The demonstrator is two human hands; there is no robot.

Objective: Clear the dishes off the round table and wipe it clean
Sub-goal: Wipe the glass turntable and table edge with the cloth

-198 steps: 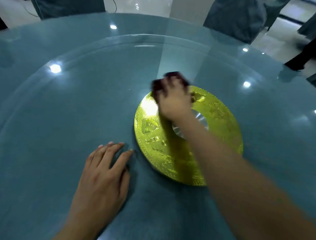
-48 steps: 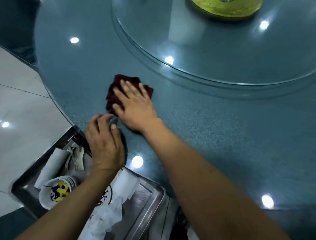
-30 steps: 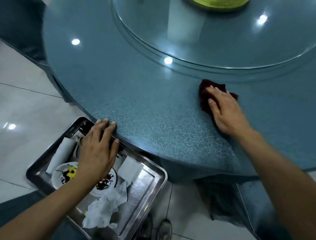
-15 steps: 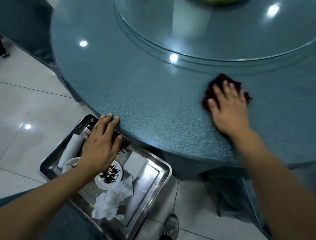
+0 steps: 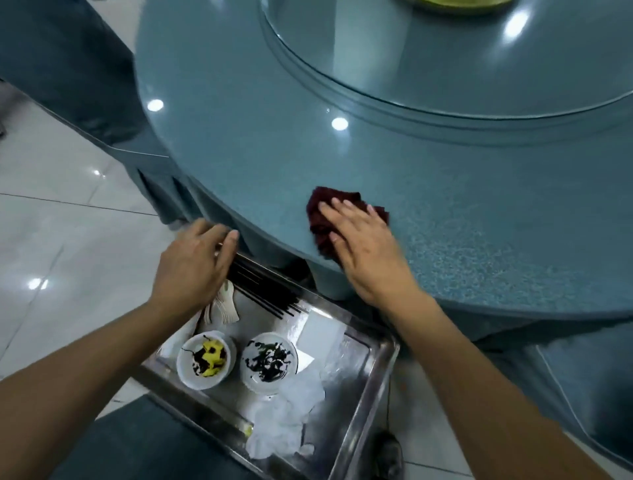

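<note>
The round blue table (image 5: 479, 212) fills the upper right, with a glass turntable (image 5: 445, 68) on it. My right hand (image 5: 363, 246) lies flat, fingers straight, pressing a dark red cloth (image 5: 320, 212) onto the tabletop close to its near edge. My left hand (image 5: 198, 260) hangs just off the table's edge, above the far corner of a steel tray (image 5: 366, 394); its fingers are loosely bent and hold nothing. The tray holds two dirty white bowls (image 5: 205, 359) (image 5: 269, 361), black chopsticks (image 5: 263, 291), white spoons (image 5: 224, 305) and crumpled napkins (image 5: 284, 411).
A yellow centrepiece (image 5: 455, 3) shows at the top edge on the turntable. A chair in a blue cover (image 5: 68, 68) stands at the upper left. The tray sits below table height on a blue seat (image 5: 137, 445). White floor tiles (image 5: 68, 222) lie to the left.
My right hand has slid the cloth left and nearer to the table's edge. My left hand has come off the table edge and now hangs beside it over the tray.
</note>
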